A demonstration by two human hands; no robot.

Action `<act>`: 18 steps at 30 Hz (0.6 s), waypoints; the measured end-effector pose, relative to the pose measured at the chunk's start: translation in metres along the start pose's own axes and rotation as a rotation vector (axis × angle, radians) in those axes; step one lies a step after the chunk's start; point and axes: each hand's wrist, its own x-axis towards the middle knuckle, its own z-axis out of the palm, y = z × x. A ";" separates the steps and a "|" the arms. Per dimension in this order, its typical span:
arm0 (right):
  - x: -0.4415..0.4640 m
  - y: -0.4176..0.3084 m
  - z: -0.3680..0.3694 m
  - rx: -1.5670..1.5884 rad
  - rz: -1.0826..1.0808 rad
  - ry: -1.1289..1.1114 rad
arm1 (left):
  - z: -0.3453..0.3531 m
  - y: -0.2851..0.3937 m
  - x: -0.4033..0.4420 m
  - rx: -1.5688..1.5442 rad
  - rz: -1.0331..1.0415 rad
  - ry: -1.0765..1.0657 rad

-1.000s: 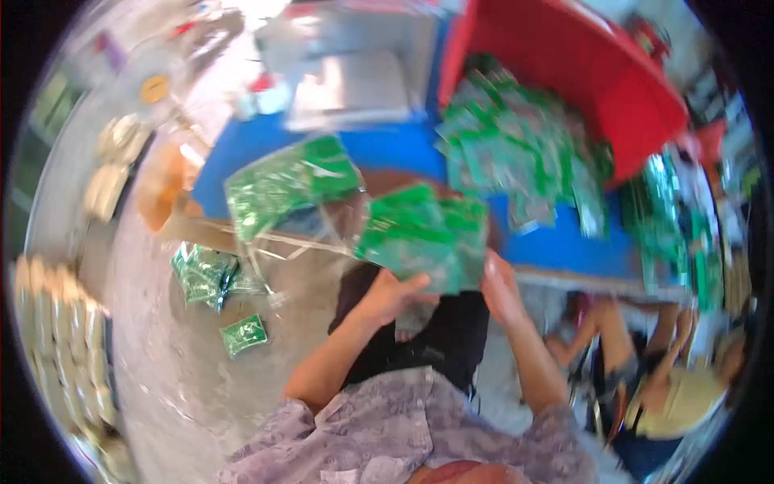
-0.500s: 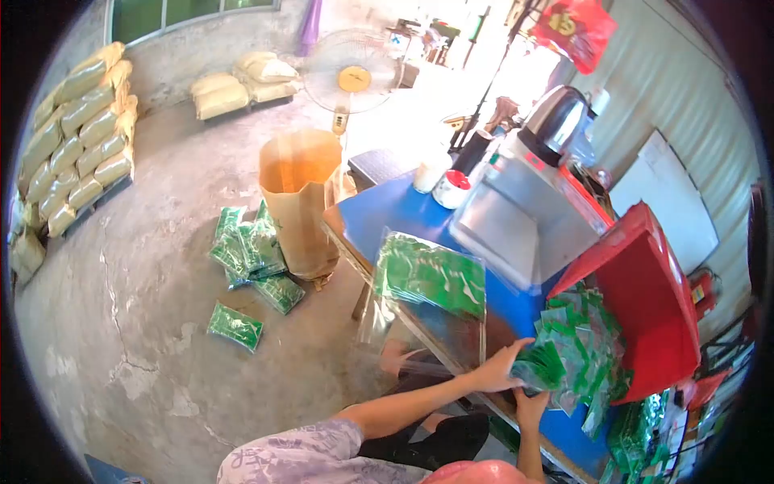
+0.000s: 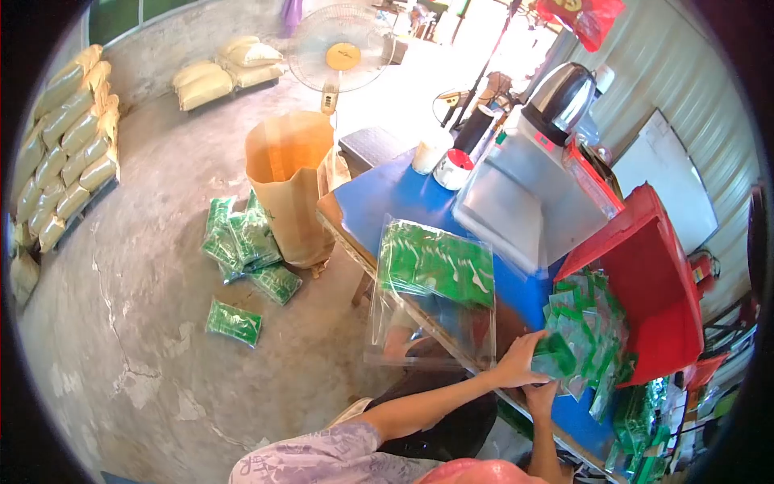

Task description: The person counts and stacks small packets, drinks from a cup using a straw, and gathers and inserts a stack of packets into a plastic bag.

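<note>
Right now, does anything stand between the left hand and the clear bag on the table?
Nothing visible does: only tabletop shows between the left hand, holding green packets, and the clear bag.

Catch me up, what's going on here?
A person's left hand is holding some green packets beside a heap of similar ones, at the open side of a red bin. The right hand is close below; its grip is hard to make out. A clear bag with green contents lies on the blue table, overhanging the edge. More green packs lie on the floor beside an open paper sack.
</note>
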 end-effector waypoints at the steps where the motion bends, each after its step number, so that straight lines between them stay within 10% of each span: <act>1: -0.001 -0.006 0.005 -0.002 -0.050 0.019 | 0.000 -0.002 -0.005 0.019 -0.034 -0.020; 11: -0.018 -0.070 -0.041 0.500 0.104 -0.434 | -0.038 0.040 -0.023 -0.400 -0.624 -0.441; 15: 0.008 -0.058 -0.074 0.272 0.285 -0.756 | -0.035 0.053 -0.060 -0.638 -0.751 -0.191; 18: 0.017 0.006 -0.082 -0.238 0.067 0.135 | -0.034 0.053 -0.089 -0.783 -0.938 -0.101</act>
